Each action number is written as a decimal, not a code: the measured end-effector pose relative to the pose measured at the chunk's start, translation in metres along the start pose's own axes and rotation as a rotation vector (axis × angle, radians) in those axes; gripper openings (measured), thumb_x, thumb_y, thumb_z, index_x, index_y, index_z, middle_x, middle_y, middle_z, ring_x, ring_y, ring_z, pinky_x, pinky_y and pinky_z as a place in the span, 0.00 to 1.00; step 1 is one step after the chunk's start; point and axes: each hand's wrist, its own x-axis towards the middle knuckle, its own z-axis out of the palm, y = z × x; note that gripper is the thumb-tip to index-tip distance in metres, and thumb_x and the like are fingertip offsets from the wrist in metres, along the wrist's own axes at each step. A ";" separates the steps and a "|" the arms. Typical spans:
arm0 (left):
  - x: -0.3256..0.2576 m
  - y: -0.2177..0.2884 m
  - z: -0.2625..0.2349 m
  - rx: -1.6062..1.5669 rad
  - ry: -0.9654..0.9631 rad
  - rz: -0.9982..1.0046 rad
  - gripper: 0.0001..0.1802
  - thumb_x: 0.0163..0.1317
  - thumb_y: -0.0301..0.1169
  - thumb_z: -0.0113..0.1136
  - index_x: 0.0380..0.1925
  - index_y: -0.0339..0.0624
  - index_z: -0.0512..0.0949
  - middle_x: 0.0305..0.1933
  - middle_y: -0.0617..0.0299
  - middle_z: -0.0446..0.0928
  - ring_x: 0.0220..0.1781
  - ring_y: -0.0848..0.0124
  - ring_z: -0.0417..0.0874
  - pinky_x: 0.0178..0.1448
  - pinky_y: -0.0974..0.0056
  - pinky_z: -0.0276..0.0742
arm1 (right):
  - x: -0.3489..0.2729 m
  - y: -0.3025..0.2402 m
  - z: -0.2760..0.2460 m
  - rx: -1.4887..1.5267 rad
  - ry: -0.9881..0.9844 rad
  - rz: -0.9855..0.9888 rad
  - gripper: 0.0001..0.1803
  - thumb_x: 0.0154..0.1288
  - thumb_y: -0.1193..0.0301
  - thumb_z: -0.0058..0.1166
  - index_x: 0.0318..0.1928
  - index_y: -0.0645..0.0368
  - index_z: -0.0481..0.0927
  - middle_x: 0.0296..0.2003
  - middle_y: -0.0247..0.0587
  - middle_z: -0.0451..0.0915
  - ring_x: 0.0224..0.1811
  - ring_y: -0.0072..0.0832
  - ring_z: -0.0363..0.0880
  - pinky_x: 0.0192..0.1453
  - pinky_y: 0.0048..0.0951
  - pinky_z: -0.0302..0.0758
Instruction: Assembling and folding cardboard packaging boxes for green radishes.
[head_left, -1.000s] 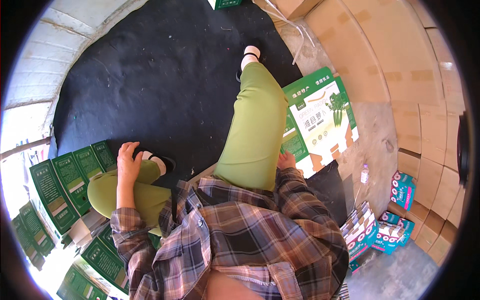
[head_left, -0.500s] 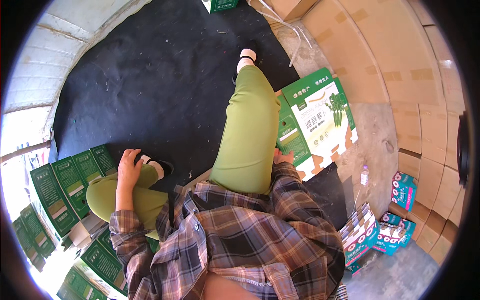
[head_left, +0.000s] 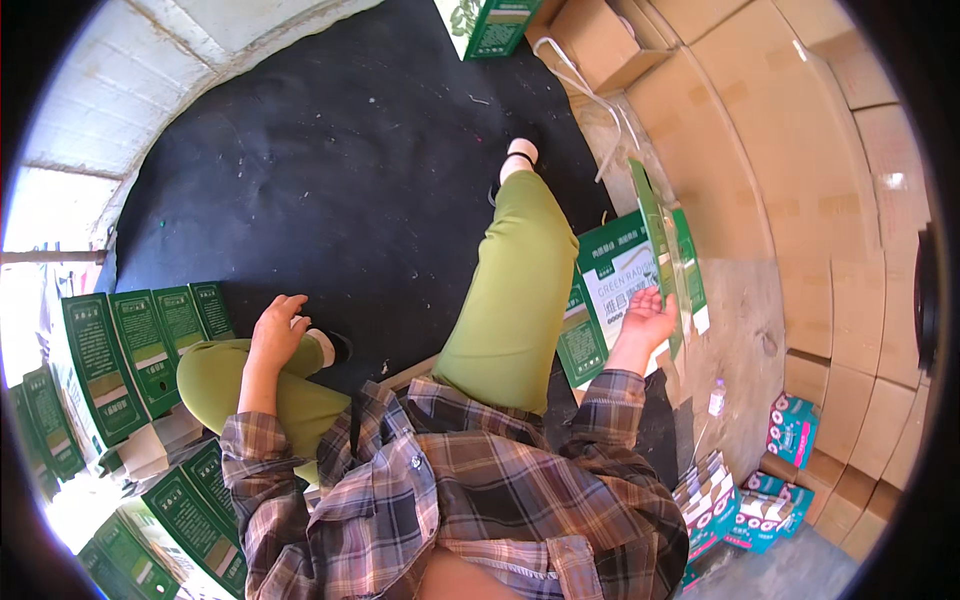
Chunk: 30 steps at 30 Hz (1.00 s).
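My right hand (head_left: 646, 322) is beside my right knee, its fingers closed on the near edge of a green flat carton (head_left: 652, 225). That carton is tilted up and seen nearly edge-on. Beneath it lies another flat carton (head_left: 612, 268), green and white with a printed picture panel. My left hand (head_left: 278, 336) hovers by my bent left knee with the fingers apart and holds nothing. Nearest to it stand several upright green cartons (head_left: 134, 350).
Black sheeting (head_left: 330, 170) covers the floor ahead. Brown cardboard boxes (head_left: 720, 150) line the right side, with an open box (head_left: 600, 50) at the far end. A small bottle (head_left: 717, 398) stands near teal boxes (head_left: 792, 430). A green carton (head_left: 490, 28) stands at the far edge.
My right hand has moved out from beside my thigh and raised one flat carton from the others, tilting it up. My left hand has lifted slightly from the knee.
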 end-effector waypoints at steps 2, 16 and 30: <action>0.002 0.005 -0.001 -0.033 0.044 0.014 0.20 0.52 0.25 0.64 0.48 0.39 0.78 0.40 0.52 0.77 0.43 0.55 0.80 0.47 0.57 0.76 | -0.028 -0.013 0.030 0.001 -0.049 0.011 0.15 0.66 0.60 0.51 0.32 0.58 0.70 0.25 0.33 0.72 0.32 0.27 0.75 0.38 0.31 0.72; 0.011 -0.033 -0.043 -0.733 0.713 -0.215 0.15 0.63 0.24 0.58 0.50 0.39 0.79 0.42 0.64 0.80 0.43 0.79 0.78 0.46 0.73 0.73 | -0.206 0.053 0.114 -0.753 -0.971 0.127 0.17 0.65 0.67 0.54 0.51 0.61 0.75 0.38 0.36 0.81 0.32 0.23 0.79 0.25 0.22 0.74; 0.026 -0.093 -0.127 -1.166 1.028 -0.385 0.37 0.65 0.59 0.48 0.67 0.48 0.63 0.65 0.60 0.67 0.66 0.67 0.65 0.65 0.51 0.55 | -0.201 0.122 0.189 -0.990 -1.983 -0.024 0.12 0.68 0.71 0.55 0.50 0.62 0.80 0.45 0.31 0.82 0.47 0.20 0.77 0.54 0.25 0.71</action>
